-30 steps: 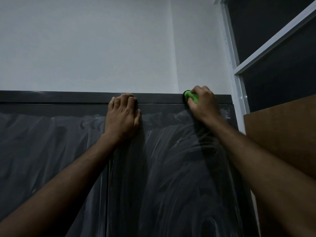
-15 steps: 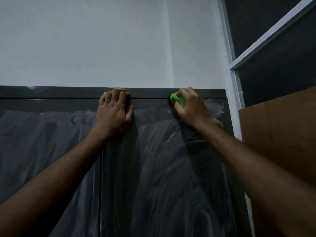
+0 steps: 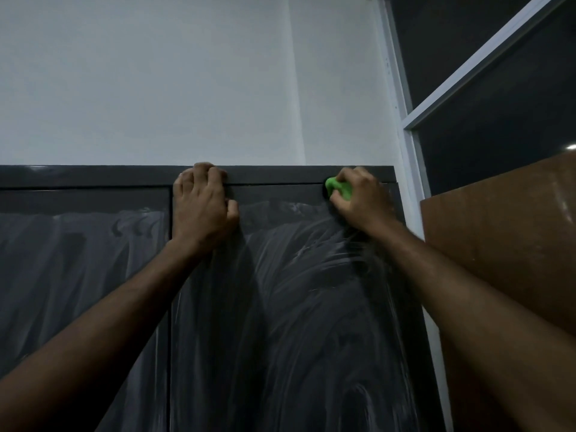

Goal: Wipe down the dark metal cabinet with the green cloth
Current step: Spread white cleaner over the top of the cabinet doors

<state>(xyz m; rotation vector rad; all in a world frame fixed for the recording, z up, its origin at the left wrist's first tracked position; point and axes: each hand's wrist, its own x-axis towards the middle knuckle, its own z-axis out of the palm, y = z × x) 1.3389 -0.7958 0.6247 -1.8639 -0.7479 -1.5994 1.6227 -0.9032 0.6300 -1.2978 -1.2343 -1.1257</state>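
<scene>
The dark metal cabinet [image 3: 296, 307] fills the lower half of the view, w/ a white wall [image 3: 156, 82] above it. It has two doors; the seam between them runs straight down, just left of the left wrist. Both doors are covered in pale, streaky wipe marks, but a strip along the top of each door looks plain dark.

The right hand [image 3: 363, 202] is up near the top right corner of the right door. Its fingers are curled tight round the green cloth [image 3: 338, 189], bunched up small. Only a bright green lump shows, poking out on the left side of the hand, past the knuckles & fingertips. The rest of the cloth is hidden under the palm. The cloth touches the door right below the line where the door meets the top rail [image 3: 93, 176]. Can't tell how the thumb lies, it's hidden.

The left hand [image 3: 202, 207] is at the top of the same door, just right of the seam. Its fingers [image 3: 215, 176] are close together & bent over the top rail, tips hooked on the upper edge. The thumb is tucked in on the right side, against the door. This hand has no cloth; it's well apart from the green lump.

Both forearms reach up from the bottom corners. To the right stands a white window frame [image 3: 411, 188] w/ dark glass, & a brown board [image 3: 505, 244] leans in front of it, beside the cabinet.
</scene>
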